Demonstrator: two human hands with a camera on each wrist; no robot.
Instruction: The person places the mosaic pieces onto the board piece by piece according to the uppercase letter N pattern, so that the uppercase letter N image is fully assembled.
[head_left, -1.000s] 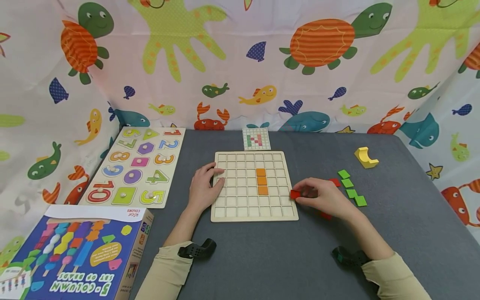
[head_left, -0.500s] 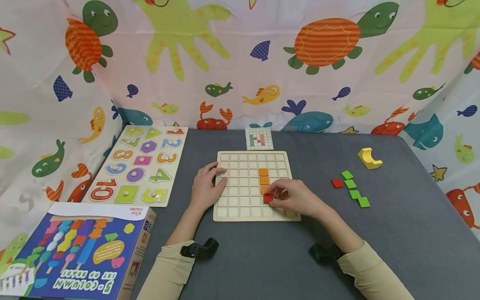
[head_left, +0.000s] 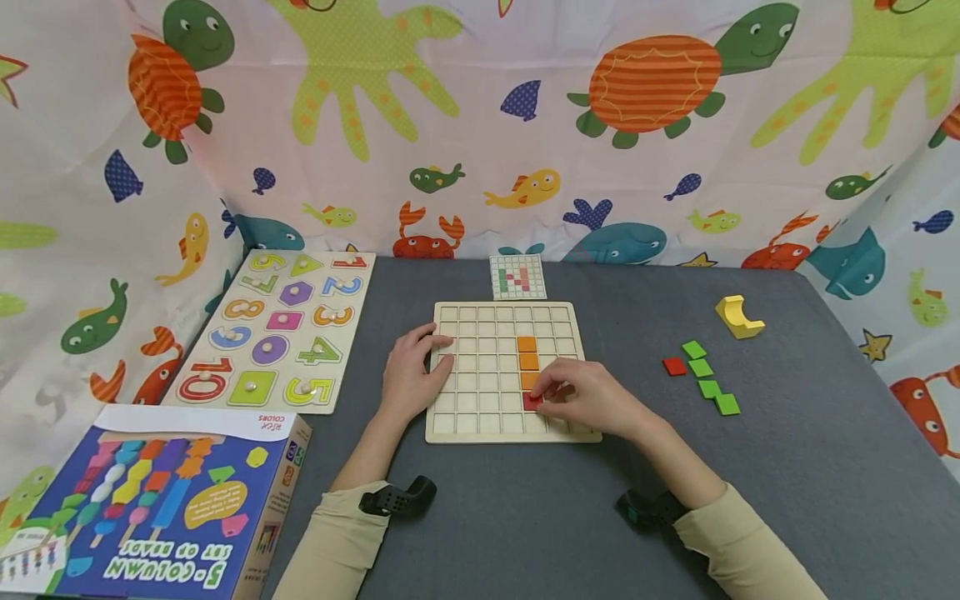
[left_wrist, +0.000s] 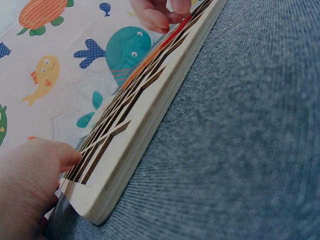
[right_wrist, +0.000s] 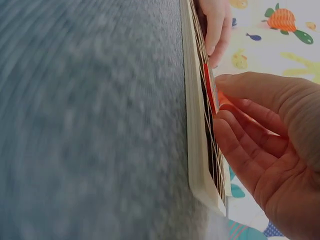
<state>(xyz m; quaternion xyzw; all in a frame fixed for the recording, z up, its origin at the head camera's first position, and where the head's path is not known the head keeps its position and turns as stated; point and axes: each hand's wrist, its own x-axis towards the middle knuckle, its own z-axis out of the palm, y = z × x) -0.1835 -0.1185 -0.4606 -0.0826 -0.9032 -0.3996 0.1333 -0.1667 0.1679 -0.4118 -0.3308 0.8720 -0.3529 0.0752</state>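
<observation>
In the head view a wooden grid board [head_left: 480, 429] lies flat on the table. My left hand [head_left: 411, 367] rests at its left edge, fingers relaxed; the left wrist view has the thumb [left_wrist: 62, 154] over the grid's corner. A column of three orange square tiles [head_left: 528, 362] sits in the cells right of the middle. Directly below them a red square tile [head_left: 531, 402] lies in a cell, partly hidden by my right hand [head_left: 592, 396]. Its thumb and curled fingers meet at that tile. From the right wrist view, the red tile [right_wrist: 209, 90] appears level with the board.
Right of the board lie several green tiles [head_left: 701, 368] and one red tile [head_left: 674, 367]. Beyond them is a yellow arch block [head_left: 738, 318]. A pattern card [head_left: 517, 277] lies behind the board. On the left are a number puzzle board [head_left: 270, 329] and a blue toy box [head_left: 165, 504].
My right hand has carried the red tile left from beside the board to under the orange column, where it now lies lower in its cell. The left hand stays at the edge.
</observation>
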